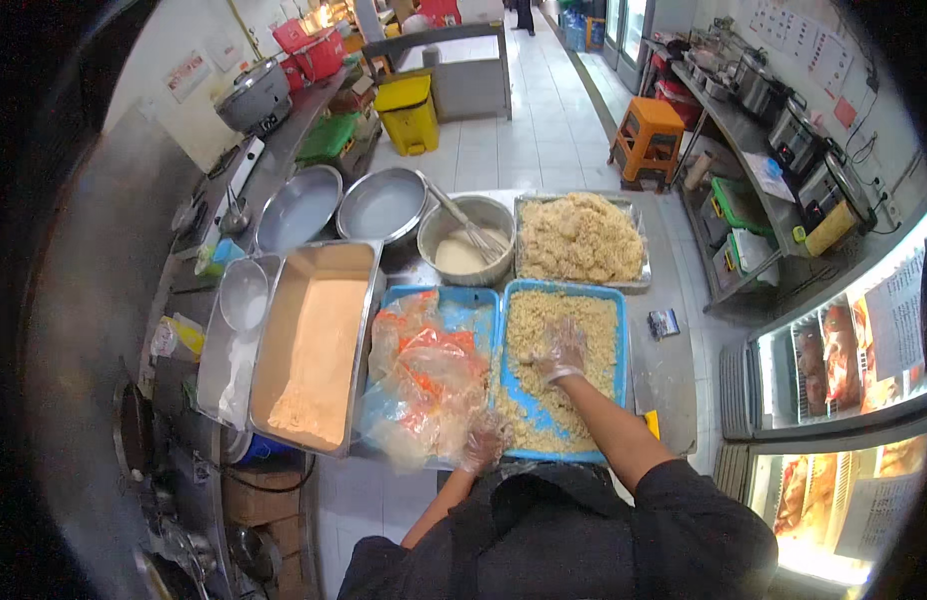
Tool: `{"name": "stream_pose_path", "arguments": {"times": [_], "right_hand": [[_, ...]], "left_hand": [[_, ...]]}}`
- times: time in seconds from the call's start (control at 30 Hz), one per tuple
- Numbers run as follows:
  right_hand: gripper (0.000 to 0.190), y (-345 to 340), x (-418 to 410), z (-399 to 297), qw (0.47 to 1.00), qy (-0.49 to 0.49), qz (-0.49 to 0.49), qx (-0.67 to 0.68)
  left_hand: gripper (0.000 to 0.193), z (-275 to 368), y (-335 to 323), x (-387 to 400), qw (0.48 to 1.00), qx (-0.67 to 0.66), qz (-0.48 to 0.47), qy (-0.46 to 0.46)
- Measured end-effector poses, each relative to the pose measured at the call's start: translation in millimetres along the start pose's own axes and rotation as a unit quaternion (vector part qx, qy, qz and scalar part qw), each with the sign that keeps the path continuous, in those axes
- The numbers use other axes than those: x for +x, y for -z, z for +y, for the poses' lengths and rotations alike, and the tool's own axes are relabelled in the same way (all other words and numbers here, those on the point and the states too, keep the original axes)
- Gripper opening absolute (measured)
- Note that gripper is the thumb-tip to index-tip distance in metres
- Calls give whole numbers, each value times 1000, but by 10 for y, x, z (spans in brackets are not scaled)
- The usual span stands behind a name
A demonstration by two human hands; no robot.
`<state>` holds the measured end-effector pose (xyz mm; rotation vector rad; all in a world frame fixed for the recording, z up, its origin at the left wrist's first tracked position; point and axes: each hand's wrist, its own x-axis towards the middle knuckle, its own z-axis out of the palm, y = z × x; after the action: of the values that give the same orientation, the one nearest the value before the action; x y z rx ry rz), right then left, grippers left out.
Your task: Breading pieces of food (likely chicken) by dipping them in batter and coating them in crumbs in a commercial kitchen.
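My right hand (pixel 565 351), in a clear plastic glove, rests in pale breadcrumbs (pixel 561 311) in a blue plastic tray (pixel 620 330). Its fingers are partly sunk among the crumbs, and whether they hold any is hidden. Bare blue tray bottom shows below that hand. My left hand (pixel 486 441), also gloved, is at the near right corner of a second blue tray (pixel 482 295), against crumpled clear plastic bags (pixel 433 367) with orange-red print. Its fingers are too blurred to tell whether they grip the plastic.
A metal tray (pixel 646 276) heaped with crumb-coated pieces (pixel 580 234) stands behind. Beside it, a whisk (pixel 463 221) leans in a batter pot (pixel 452 255). Two steel basins (pixel 385 202) (pixel 298 206) hold cloudy liquid. Left lies a deep pan (pixel 366 300) of orange-tan flour (pixel 321 352).
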<state>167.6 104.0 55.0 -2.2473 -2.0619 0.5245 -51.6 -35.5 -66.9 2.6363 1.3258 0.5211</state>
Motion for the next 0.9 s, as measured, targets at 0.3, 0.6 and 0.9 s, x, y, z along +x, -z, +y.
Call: {"name": "stream_pose_path", "arguments": {"times": [0.3,0.6,0.9], "right_hand": [[59,-167,535,518,958,144,-80,233],[46,104,393,584,965,173,-182,-79],[39,346,170,610,928,214,-299,-53]], "left_hand": [[47,213,97,-70,533,-832,124,92],[37,-58,-218,-18,978,193,80,2],[40,220,404,133,958,-141,-187,163]]}}
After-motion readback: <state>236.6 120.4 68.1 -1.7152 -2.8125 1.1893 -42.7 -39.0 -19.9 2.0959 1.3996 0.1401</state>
